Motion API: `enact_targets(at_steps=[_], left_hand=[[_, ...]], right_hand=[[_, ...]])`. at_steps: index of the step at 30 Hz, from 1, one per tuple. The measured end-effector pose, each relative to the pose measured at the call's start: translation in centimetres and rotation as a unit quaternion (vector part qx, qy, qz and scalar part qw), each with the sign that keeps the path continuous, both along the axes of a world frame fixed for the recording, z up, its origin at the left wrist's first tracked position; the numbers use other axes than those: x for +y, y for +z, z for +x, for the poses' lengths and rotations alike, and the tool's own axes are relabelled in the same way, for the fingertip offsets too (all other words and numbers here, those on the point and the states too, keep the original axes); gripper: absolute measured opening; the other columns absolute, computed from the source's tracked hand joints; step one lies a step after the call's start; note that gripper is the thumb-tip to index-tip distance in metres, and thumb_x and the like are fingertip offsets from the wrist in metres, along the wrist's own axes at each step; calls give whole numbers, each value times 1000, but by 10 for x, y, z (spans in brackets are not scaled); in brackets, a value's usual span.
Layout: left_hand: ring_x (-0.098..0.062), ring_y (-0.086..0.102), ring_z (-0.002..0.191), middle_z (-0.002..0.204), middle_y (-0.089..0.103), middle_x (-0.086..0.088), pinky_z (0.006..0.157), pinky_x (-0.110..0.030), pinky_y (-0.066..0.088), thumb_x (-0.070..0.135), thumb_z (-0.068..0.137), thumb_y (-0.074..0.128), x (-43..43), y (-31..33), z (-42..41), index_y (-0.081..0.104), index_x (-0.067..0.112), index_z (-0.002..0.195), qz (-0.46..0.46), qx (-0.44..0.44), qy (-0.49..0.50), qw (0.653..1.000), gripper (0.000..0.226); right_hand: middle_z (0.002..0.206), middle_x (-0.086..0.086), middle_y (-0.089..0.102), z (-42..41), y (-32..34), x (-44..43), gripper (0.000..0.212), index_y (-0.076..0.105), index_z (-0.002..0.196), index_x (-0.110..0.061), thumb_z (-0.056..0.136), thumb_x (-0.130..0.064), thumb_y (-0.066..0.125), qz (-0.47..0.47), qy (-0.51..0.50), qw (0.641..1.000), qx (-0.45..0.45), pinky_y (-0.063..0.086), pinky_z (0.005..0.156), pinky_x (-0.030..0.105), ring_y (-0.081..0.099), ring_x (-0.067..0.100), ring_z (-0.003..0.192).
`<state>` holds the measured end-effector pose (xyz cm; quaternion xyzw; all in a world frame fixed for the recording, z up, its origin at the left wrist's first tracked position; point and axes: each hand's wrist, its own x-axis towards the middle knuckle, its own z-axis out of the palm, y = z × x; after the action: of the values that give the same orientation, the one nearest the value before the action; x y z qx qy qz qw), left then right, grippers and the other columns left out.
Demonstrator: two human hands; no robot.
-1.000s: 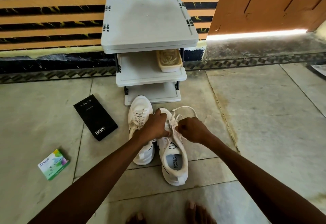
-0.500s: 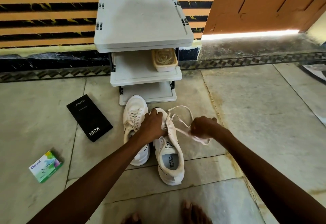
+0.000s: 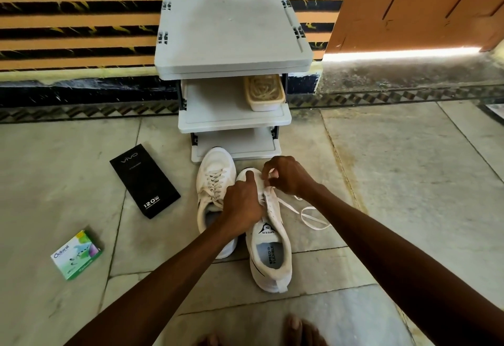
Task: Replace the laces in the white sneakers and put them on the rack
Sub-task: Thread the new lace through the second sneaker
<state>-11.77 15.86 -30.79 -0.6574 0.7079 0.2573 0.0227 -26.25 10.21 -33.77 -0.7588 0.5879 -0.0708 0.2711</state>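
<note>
Two white sneakers stand side by side on the floor before a grey rack (image 3: 234,123). The left sneaker (image 3: 214,179) is laced. My left hand (image 3: 241,204) grips the upper of the right sneaker (image 3: 270,250) near its eyelets. My right hand (image 3: 286,175) pinches the white lace (image 3: 308,213) over the toe end of that shoe. The loose end of the lace trails on the floor to the right.
A beige tub (image 3: 264,92) holding laces sits on the rack's middle shelf. A black box (image 3: 144,180) and a small green box (image 3: 77,254) lie on the floor to the left. My bare toes (image 3: 297,332) show at the bottom edge. A striped wall and a door stand behind.
My right hand pulled the lace out to the right, then came back over the toe of the right sneaker. The loose lace now lies on the floor. My left hand stayed on the shoe.
</note>
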Motion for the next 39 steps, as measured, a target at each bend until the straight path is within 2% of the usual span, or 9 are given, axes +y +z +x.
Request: enact_targets(at_steps=[3,8,12,18,21,24,31,35,39], left_hand=[[-35,60,102,114,60,-18,79,-40,49,10,82,66,5,0,4,31,12,139,-15,54,29,998,67],[-26,57,84,101,61,-13,59,-32,39,0,76,64,5,-5,10,34,21,135,-23,134,94,986,69],[-24,58,85,98,61,-10,59,-31,40,-1,73,66,2,-11,10,42,20,121,-11,194,158,968,57],[-28,64,83,93,65,-15,57,-31,48,1,72,68,1,-22,12,40,23,105,20,262,232,936,49],[-26,63,86,96,65,-14,56,-30,46,0,75,69,0,-26,10,40,22,105,31,282,253,925,47],[-26,63,88,98,66,-13,55,-26,43,-1,75,70,-2,-28,9,40,23,102,38,279,252,926,47],[-34,64,89,97,67,-16,68,-38,52,0,66,78,-7,-26,16,44,25,90,82,296,260,915,48],[-26,58,76,95,67,-20,63,-34,46,-4,66,77,-5,-25,16,45,22,91,82,310,258,911,48],[-25,57,72,93,69,-18,62,-32,45,-2,68,77,-5,-25,17,46,23,90,84,310,252,913,46]], right_hand=[[87,-8,68,3,-4,2,30,62,68,-30,76,-1,63,-7,-1,1000,24,52,74,32,63,16,87],[86,-7,67,-9,-13,10,22,67,82,-20,76,1,67,-12,-5,1000,-3,52,72,31,64,13,81],[87,-11,64,-20,-11,16,19,69,86,-25,77,-9,71,-56,16,998,5,42,66,25,59,9,80],[83,-7,58,-28,-9,15,21,63,78,-22,76,-2,59,-83,95,992,25,47,63,32,56,16,82],[78,-5,66,-25,-7,11,15,64,78,-17,74,-3,60,-95,49,993,-40,52,65,37,59,14,71],[78,-7,71,-13,8,14,11,73,82,-15,78,-7,67,-85,15,992,-96,52,67,29,57,-1,62],[94,11,71,13,28,43,20,75,96,-13,85,-24,62,-50,103,984,137,44,67,28,66,31,86],[92,16,69,16,25,46,21,72,91,-9,82,-27,66,-42,86,985,146,39,65,28,65,35,85],[90,18,69,18,24,45,20,71,87,-6,81,-25,66,-32,81,987,132,50,74,34,64,38,85]])
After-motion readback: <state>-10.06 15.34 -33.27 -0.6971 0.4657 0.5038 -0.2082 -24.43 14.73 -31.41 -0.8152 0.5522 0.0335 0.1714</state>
